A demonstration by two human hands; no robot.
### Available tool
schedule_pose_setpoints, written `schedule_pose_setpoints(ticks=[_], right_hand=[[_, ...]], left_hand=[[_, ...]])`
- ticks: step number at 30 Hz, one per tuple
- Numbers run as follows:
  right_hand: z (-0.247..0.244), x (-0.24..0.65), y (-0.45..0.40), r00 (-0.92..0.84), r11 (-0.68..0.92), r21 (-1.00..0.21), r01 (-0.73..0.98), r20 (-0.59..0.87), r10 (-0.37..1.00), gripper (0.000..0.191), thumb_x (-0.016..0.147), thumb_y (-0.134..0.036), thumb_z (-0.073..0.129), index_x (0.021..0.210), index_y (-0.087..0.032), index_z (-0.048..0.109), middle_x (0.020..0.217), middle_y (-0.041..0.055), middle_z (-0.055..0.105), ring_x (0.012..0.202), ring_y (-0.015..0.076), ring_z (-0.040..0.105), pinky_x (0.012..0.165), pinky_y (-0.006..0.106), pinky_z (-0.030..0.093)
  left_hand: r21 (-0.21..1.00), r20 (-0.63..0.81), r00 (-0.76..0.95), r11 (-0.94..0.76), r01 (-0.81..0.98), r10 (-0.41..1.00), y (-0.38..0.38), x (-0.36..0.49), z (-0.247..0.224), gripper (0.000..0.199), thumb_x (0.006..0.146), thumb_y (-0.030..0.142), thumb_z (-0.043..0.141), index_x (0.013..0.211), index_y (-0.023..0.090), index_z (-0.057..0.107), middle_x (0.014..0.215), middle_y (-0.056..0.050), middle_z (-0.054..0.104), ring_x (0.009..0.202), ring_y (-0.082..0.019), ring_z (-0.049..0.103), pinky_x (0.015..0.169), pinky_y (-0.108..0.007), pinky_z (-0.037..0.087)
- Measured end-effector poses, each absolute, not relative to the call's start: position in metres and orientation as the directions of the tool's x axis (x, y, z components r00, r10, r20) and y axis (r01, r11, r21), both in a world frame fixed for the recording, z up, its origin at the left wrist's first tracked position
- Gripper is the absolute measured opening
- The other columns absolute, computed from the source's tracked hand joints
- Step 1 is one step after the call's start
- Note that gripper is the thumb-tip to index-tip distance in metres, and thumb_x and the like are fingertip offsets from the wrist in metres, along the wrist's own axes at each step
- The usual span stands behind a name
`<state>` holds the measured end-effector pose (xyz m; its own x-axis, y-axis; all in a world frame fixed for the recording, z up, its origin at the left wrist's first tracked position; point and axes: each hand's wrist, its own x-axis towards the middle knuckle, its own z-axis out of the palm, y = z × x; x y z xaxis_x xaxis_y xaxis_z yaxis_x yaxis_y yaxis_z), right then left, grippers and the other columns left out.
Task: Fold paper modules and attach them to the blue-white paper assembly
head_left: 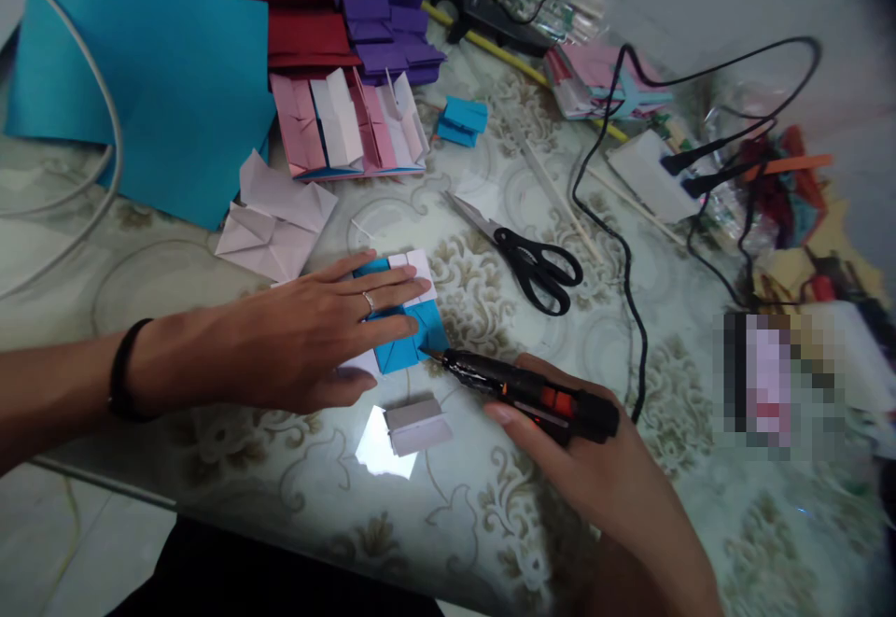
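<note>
My left hand [301,337] lies flat with its fingers stretched out, pressing on a folded blue and white paper piece [402,351] on the table. In my right hand [595,468] is a black pen-shaped tool [532,393] with a red part and a narrow tip; its exact kind is unclear. The tip meets or nearly meets the blue paper's right edge. Just below the piece sits a small folded white paper strip [418,426]. Part of the blue and white piece is hidden under my left fingers.
Black-handled scissors [536,267] lie beyond my right hand. A small blue folded paper [462,120], pink and white folded papers [350,127], purple ones [392,34] and a large blue sheet [147,85] are further back. A black cable [623,253] loops across the right side.
</note>
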<state>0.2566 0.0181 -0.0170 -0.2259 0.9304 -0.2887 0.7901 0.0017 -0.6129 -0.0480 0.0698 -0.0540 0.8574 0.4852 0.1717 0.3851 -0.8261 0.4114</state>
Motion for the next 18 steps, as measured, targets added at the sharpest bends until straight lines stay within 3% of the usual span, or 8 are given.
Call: schedule_pose_setpoints(ticks=[9, 18], right_hand=[[-0.0227, 0.2566, 0.0174, -0.203, -0.001, -0.629, 0.777, -0.252, 0.946, 0.029, 0.092, -0.044, 0.068, 0.072, -0.026, 0.058, 0.062, -0.0016, 0.063, 0.055, 0.0196, 0.06, 0.049, 0.027, 0.049], [-0.0249, 0.2517, 0.0203, -0.217, 0.07, -0.684, 0.726, -0.132, 0.967, 0.026, 0.092, -0.038, 0.068, 0.072, -0.026, 0.055, 0.066, -0.0025, 0.061, 0.057, 0.0182, 0.058, 0.054, 0.027, 0.049]], left_hand=[[0.429, 0.178, 0.851, -0.817, 0.385, 0.494, 0.069, -0.0481, -0.0517, 0.059, 0.094, 0.029, 0.069, 0.145, 0.007, 0.051, 0.166, -0.025, 0.043, 0.159, -0.035, 0.035, 0.134, -0.052, 0.021], [0.417, 0.196, 0.849, -0.825, 0.381, 0.491, 0.0693, -0.0483, -0.0559, 0.055, 0.092, 0.031, 0.072, 0.14, 0.011, 0.055, 0.167, -0.024, 0.041, 0.16, -0.035, 0.033, 0.134, -0.053, 0.022]])
